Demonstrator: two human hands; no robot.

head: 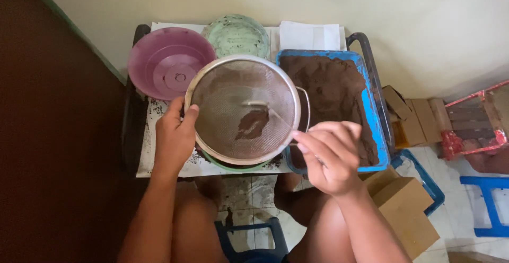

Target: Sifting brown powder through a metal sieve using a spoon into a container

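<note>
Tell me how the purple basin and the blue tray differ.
The purple basin is round; the blue tray is rectangular. The purple basin holds nothing that shows, while the blue tray is filled with brown powder. The purple basin sits behind the left hand, at the back left; the blue tray lies to the right of the metal sieve, beside the right hand. Both rest on the same low stand.

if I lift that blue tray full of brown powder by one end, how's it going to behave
Probably heavy: the blue tray is nearly filled with brown powder. The loose powder would likely slide toward the low end and spill over the shallow rim. The thin-looking tray may flex under that load.
</note>
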